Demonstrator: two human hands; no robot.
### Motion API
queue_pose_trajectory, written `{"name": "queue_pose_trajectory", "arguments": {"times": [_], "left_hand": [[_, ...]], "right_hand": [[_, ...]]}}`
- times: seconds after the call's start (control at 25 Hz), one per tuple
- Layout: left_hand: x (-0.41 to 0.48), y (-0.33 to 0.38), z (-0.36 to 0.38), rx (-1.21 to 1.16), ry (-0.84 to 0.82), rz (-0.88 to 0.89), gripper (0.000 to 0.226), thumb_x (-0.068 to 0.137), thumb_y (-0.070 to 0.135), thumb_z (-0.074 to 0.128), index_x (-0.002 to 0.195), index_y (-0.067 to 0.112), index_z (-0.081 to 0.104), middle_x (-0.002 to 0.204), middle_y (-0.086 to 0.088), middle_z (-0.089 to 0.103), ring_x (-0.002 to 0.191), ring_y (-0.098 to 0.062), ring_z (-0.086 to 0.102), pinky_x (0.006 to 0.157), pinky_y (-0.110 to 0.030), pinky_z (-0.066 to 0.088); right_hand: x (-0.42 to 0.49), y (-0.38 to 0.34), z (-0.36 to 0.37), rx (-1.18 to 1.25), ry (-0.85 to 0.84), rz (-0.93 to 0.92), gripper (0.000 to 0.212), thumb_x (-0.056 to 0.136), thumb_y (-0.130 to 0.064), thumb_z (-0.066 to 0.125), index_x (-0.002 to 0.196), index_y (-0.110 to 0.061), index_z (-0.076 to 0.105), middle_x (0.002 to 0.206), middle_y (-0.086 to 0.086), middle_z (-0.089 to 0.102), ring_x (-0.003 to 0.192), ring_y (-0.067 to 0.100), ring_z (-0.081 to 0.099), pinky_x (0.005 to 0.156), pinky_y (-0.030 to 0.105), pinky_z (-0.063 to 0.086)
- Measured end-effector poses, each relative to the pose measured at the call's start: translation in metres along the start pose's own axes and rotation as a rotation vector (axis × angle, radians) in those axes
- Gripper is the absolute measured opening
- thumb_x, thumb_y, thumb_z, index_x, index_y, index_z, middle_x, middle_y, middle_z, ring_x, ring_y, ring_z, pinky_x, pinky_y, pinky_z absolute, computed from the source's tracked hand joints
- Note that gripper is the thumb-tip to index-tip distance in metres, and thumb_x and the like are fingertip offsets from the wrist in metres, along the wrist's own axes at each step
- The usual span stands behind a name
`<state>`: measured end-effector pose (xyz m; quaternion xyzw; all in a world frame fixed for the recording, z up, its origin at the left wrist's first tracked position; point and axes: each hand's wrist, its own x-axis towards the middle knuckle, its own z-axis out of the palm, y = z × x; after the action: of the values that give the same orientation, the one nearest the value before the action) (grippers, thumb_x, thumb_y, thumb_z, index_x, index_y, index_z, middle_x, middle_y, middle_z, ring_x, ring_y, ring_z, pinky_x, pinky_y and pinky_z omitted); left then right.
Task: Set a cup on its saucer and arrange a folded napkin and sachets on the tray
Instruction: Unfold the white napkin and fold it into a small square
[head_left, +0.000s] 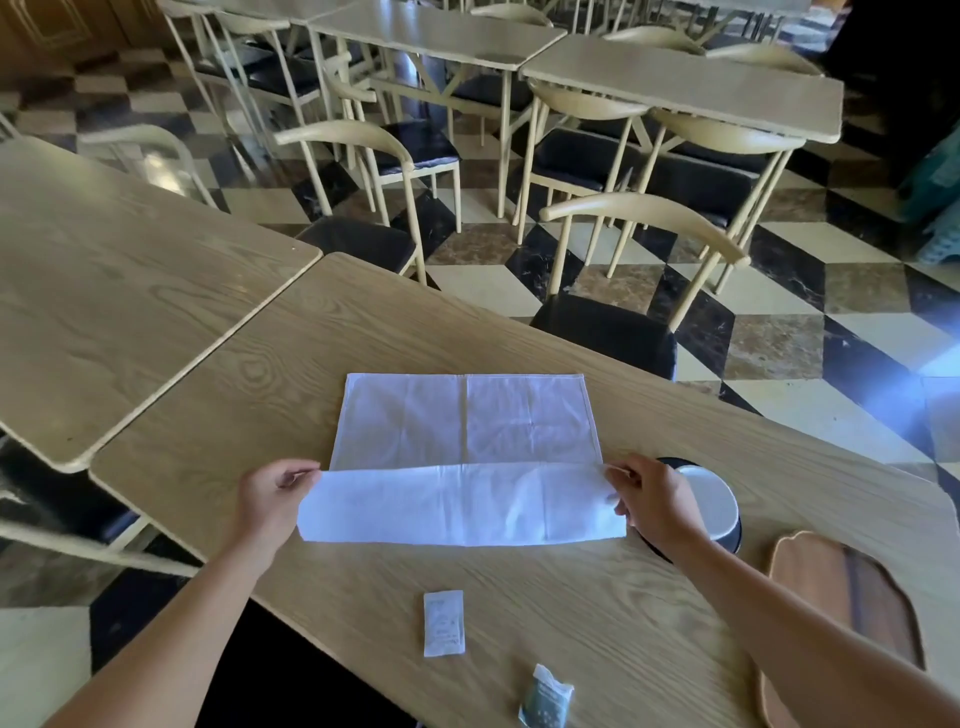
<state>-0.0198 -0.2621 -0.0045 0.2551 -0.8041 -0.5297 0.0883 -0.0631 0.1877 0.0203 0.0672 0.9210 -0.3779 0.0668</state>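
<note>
Head view. Napkin (465, 467): white cloth, flat mid-bench (234, 364), near strip doubled back toward the person. Left hand (272, 501) pinches the fold's left end; right hand (652, 506) pinches its right end. Right of napkin: dark dish (727, 525), possibly the saucer, partly hidden. Beyond that, wooden tray (852, 608) at the bench edge. Nearer than napkin: white sachet (443, 622), dark sachet (545, 699); bare bench between.
</note>
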Motion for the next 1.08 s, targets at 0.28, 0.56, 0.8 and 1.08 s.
{"name": "queue_pose_trajectory", "arguments": {"times": [0.28,0.56,0.8,1.08], "left_hand": [[0.068,0.017,0.021,-0.009,-0.044,0.051,0.017,0.085,-0.004,0.066,0.1,0.001,0.072,0.089,-0.011,0.07,0.075,-0.014,0.061,0.06,-0.003,0.046],[0.135,0.029,0.058,-0.013,0.016,0.02,0.017,0.086,-0.007,0.064,0.102,-0.007,0.069,0.089,-0.013,0.066,0.068,-0.007,0.057,0.056,-0.002,0.043],[0.181,0.024,0.092,-0.037,0.028,0.039,0.016,0.085,-0.014,0.061,0.1,-0.015,0.067,0.091,-0.017,0.063,0.065,-0.001,0.056,0.06,-0.005,0.043],[0.214,-0.005,0.111,-0.002,0.027,0.064,0.01,0.084,-0.009,0.065,0.092,-0.006,0.071,0.086,-0.01,0.067,0.075,-0.022,0.061,0.074,-0.026,0.05]], "right_hand": [[0.068,-0.019,0.007,-0.191,0.094,-0.039,0.018,0.091,-0.028,0.065,0.08,-0.015,0.068,0.066,0.004,0.067,0.066,0.031,0.062,0.062,0.037,0.052],[0.156,-0.034,0.022,-0.188,0.077,0.027,0.027,0.093,-0.028,0.06,0.074,-0.009,0.06,0.065,0.01,0.062,0.065,0.034,0.058,0.058,0.036,0.047],[0.204,-0.028,0.047,-0.197,0.054,0.117,0.026,0.094,-0.027,0.056,0.073,-0.012,0.059,0.062,0.005,0.059,0.063,0.032,0.057,0.059,0.037,0.05],[0.221,-0.013,0.061,-0.204,0.069,0.164,0.029,0.094,-0.031,0.055,0.071,-0.014,0.053,0.061,0.005,0.057,0.058,0.029,0.052,0.054,0.034,0.044]]}}
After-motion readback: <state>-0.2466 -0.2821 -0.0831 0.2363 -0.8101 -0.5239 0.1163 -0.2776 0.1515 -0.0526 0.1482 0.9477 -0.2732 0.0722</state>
